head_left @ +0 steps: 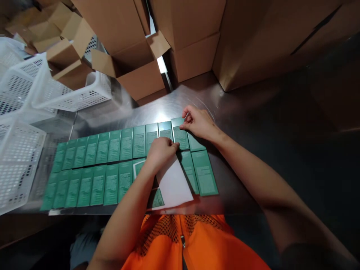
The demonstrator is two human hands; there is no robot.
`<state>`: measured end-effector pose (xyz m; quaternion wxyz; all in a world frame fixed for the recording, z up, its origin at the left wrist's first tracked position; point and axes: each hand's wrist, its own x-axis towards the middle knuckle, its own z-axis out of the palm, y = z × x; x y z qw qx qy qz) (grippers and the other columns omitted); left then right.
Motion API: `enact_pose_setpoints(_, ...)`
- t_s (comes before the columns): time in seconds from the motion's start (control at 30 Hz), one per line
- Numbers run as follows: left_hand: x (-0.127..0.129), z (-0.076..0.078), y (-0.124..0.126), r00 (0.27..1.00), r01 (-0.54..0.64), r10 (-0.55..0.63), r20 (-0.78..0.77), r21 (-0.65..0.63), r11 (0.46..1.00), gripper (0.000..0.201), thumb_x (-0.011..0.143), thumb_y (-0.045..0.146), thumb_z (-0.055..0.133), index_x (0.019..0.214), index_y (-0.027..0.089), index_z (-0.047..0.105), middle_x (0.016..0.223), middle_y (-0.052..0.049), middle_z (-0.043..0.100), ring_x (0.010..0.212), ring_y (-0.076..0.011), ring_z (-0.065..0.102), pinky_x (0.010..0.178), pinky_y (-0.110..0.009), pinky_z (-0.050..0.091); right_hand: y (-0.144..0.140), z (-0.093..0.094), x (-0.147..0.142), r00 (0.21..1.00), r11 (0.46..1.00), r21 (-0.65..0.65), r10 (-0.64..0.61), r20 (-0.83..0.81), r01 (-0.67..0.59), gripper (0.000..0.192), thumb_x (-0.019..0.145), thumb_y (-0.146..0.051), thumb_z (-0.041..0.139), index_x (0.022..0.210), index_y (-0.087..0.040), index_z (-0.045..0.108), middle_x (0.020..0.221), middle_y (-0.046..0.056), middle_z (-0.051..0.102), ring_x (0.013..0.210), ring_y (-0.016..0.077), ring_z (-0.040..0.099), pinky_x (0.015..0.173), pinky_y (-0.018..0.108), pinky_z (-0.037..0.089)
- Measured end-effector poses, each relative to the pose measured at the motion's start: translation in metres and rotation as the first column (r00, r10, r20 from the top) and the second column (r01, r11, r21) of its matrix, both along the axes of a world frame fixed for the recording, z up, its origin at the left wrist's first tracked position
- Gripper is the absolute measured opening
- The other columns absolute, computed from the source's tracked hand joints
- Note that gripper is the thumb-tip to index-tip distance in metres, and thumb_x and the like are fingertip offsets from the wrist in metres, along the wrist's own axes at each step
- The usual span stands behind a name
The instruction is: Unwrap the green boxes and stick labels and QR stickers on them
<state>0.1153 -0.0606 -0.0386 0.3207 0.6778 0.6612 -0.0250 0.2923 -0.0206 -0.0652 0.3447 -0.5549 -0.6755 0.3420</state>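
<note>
The table is a brushed steel surface, glossy and low in friction. Stacked cardboard cartons close off its far edge, and white perforated baskets crowd its left edge.

Across the middle of the table, flat green cartons lie face up in 2 rows running left to right, edges touching or nearly so. The front row sits close to the near edge. These cartons appear to be thin folded card: light, moderately stiff along their length, easily creased at corners, and liable to slide on the steel if pushed sideways.

A white sheet lies over part of the front row near the centre, slightly tilted. It looks thin and flexible.

The green carton at the right end of the far row is the item being handled. Judged grip points: the short far edge or the long side edges, pinched lightly. Pressing flat on its face steadies it.

The right hand is curled, with fingertips pinching the far edge of this carton. The left hand is loosely closed, knuckles up, resting on the cartons just beside it; whether it grips anything cannot be told.
</note>
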Motion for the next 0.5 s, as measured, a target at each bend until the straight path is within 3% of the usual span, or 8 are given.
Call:
enact_pose_setpoints(0.13, 0.003, 0.003, 0.001, 0.997, 0.041, -0.041, -0.067, 0.009, 0.999, 0.032, 0.085, 0.040, 0.052, 0.069, 0.019, 0.070, 0.066, -0.009, 0.067, 0.065, -0.0225, 0.060, 0.059, -0.030, 0.035, -0.003, -0.002, -0.004, 0.997, 0.999, 0.020, -0.027, 0.073, 0.026, 0.033, 0.069, -0.017, 0.079, 0.092, -0.021, 0.055, 0.071, -0.005, 0.061, 0.065, 0.0153, 0.057, 0.062, 0.026, 0.037)
enact_pose_setpoints(0.3, -0.003, 0.004, -0.002, 0.990, 0.084, -0.078, -0.116, 0.047, 0.995, 0.037, 0.086, 0.045, 0.052, 0.065, 0.020, 0.068, 0.072, -0.013, 0.070, 0.073, -0.0260, 0.064, 0.060, -0.031, 0.035, 0.002, -0.005, -0.004, 0.979, 0.994, 0.036, -0.108, 0.173, 0.103, 0.050, 0.066, -0.026, 0.084, 0.105, -0.019, 0.053, 0.108, 0.009, 0.059, 0.089, 0.0229, 0.059, 0.080, 0.035, 0.044)
enact_pose_setpoints(0.4, -0.012, 0.012, -0.019, 0.983, 0.167, -0.159, -0.088, 0.090, 0.982, 0.037, 0.087, 0.043, 0.051, 0.061, 0.020, 0.065, 0.068, -0.012, 0.069, 0.070, -0.0264, 0.064, 0.059, -0.031, 0.035, -0.004, 0.008, -0.004, 0.969, 0.996, 0.007, -0.090, 0.231, 0.091, 0.036, 0.079, -0.032, 0.073, 0.106, -0.017, 0.055, 0.107, 0.011, 0.060, 0.097, 0.0255, 0.059, 0.088, 0.038, 0.045)
enact_pose_setpoints(0.5, -0.026, 0.016, -0.033, 0.984, 0.160, -0.148, -0.101, 0.129, 0.979, 0.046, 0.093, 0.049, 0.039, 0.065, 0.022, 0.064, 0.067, -0.008, 0.069, 0.071, -0.0286, 0.066, 0.061, -0.033, 0.040, -0.014, 0.025, -0.005, 0.947, 0.997, 0.032, -0.075, 0.313, 0.069, 0.042, 0.070, -0.042, 0.081, 0.101, -0.023, 0.059, 0.107, 0.005, 0.064, 0.098, 0.0215, 0.062, 0.086, 0.029, 0.049)
